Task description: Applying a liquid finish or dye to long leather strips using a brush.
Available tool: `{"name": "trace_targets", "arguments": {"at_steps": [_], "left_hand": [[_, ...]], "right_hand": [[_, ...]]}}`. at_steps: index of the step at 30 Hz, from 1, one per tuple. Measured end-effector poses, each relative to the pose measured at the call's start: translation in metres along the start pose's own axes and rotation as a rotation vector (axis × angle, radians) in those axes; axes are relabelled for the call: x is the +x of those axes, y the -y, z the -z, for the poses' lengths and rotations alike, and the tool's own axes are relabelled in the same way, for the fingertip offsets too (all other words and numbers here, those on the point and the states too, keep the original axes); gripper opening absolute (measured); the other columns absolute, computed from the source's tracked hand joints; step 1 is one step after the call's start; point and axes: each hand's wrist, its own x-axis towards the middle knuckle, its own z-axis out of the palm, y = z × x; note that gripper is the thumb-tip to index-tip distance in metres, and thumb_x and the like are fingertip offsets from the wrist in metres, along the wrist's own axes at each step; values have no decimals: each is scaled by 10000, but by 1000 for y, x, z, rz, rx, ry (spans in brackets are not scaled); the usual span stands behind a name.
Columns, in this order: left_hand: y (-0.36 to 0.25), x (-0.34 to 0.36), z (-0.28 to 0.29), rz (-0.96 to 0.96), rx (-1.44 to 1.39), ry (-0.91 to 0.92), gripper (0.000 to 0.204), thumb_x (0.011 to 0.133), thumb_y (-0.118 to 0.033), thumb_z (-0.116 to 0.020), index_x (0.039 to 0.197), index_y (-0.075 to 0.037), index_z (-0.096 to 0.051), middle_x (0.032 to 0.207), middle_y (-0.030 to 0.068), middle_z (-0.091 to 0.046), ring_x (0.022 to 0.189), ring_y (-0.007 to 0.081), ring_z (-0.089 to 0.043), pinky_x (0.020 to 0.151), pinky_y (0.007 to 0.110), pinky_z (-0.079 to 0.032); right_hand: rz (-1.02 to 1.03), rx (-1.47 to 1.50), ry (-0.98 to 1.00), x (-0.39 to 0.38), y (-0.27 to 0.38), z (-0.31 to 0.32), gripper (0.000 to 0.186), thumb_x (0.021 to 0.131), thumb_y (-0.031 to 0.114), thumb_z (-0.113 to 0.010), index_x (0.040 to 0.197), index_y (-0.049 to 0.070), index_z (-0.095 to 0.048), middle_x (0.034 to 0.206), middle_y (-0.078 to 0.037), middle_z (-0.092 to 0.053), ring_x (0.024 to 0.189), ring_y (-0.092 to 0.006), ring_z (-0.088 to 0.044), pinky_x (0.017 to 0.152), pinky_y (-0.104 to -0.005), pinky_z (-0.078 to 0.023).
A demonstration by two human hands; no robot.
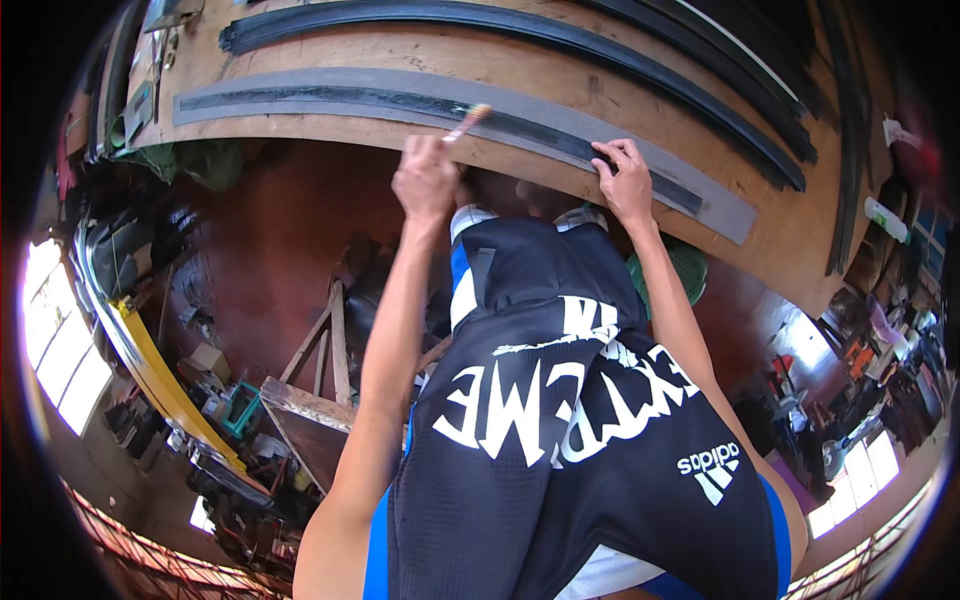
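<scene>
In my left hand [426,180], closed round its handle, is a paintbrush [467,122]. Its bristles meet or hover just over a long black strip [330,96], which looks wet and glossy in places. That strip lies lengthwise on a wider grey backing sheet [240,107] along the near edge of the wooden table. Toward the strip's right part, the fingertips of my right hand [625,180] press on it and the sheet's near edge; the fingers are bent, with the thumb and index finger apart. Slight blur covers my left hand.
Several long black rubber-like strips [480,22] lie farther back on the wooden table [420,62]. More strips [850,150] hang over its right side, near a white bottle [887,220]. A wooden frame [320,350] stands on the floor at left, and a green basket [685,272] sits below the table.
</scene>
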Motion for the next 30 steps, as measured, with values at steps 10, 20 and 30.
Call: {"name": "trace_targets", "arguments": {"at_steps": [10,20,30], "left_hand": [[46,14,-1,214,9,-18,142,900,-251,-619,842,-123,-638,907,75,-606,744,337,-647,606,461,-511],[-1,-14,-19,111,-252,65,100,861,-238,-650,848,-141,-632,886,85,-607,750,361,-643,632,472,-522],[112,54,43,259,1,-212,116,874,-223,-637,842,-113,-654,914,67,-626,757,333,-646,633,457,-504]], "right_hand": [[-54,117,96,3,-3,-4,227,805,139,-711,1030,114,-728,1030,-79,-619,980,-293,-609,846,-385,-495],[-43,78,100,6,7,-7,230,803,147,-717,1030,112,-733,1020,-85,-614,969,-285,-612,841,-380,-493],[-45,42,97,10,19,-9,220,801,130,-710,1014,83,-735,991,-93,-615,953,-283,-611,836,-367,-491]]}}
